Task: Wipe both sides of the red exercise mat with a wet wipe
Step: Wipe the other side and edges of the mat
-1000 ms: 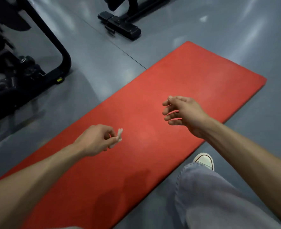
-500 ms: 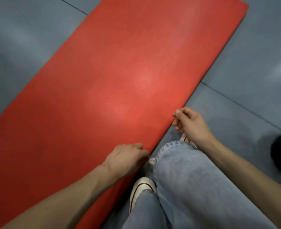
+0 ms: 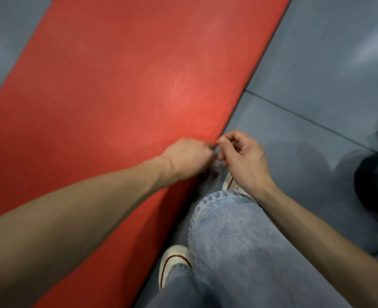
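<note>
Blurred hands (image 3: 214,156) hide whatever they pinch.

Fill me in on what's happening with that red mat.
A person crouches beside the red exercise mat, which lies flat on the grey floor. The left hand and right hand meet at the mat's near edge, fingers curled, apparently working on something small between them; blur hides what it is. No wipe is clearly visible, and neither hand is wiping at this moment.
</note>
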A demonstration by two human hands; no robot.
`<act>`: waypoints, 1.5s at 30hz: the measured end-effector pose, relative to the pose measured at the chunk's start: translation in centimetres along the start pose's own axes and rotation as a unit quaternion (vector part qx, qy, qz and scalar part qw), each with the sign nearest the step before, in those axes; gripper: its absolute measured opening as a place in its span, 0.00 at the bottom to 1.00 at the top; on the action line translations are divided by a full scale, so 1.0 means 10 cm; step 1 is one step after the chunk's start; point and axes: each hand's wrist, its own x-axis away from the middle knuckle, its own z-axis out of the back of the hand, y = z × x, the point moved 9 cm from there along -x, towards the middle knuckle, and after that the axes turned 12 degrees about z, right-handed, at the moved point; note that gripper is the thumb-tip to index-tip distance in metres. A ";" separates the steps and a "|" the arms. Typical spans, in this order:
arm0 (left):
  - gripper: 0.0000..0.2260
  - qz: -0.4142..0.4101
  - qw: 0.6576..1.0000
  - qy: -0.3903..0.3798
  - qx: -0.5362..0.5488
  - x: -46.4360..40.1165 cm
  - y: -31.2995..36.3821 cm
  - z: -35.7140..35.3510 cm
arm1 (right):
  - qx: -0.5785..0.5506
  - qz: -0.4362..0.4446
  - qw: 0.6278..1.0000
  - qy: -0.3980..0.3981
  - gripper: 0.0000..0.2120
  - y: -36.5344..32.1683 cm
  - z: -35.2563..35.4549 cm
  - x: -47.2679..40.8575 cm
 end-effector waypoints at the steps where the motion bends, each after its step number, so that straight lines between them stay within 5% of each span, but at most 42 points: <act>1: 0.10 0.026 0.999 0.028 0.011 -0.17 -0.07 0.15 | -0.010 -0.003 1.000 0.006 0.07 0.03 0.03 -0.01; 4: 0.08 0.038 0.998 0.044 0.026 -0.25 -0.05 0.22 | -0.033 -0.018 0.999 0.032 0.07 0.12 0.11 0.00; 11: 0.12 -0.095 0.990 -0.097 -0.025 0.49 0.28 -0.34 | -0.013 -0.036 0.999 0.018 0.07 0.22 0.10 -0.03; 20: 0.08 0.085 0.991 0.061 0.081 -0.92 -0.05 0.53 | -0.018 -0.057 0.998 0.014 0.14 0.37 0.11 -0.10; 26: 0.05 -0.004 0.998 -0.034 0.049 -0.38 0.06 0.20 | -0.025 -0.081 0.996 0.002 0.04 0.46 0.07 -0.12; 36: 0.09 0.111 0.978 0.117 0.135 -1.90 -0.25 1.24 | -0.078 -0.150 0.985 -0.019 0.06 0.54 0.06 -0.24; 45: 0.10 0.044 0.961 0.102 0.254 -0.21 -0.34 0.19 | -0.068 -0.112 0.991 -0.033 0.09 0.52 0.11 -0.18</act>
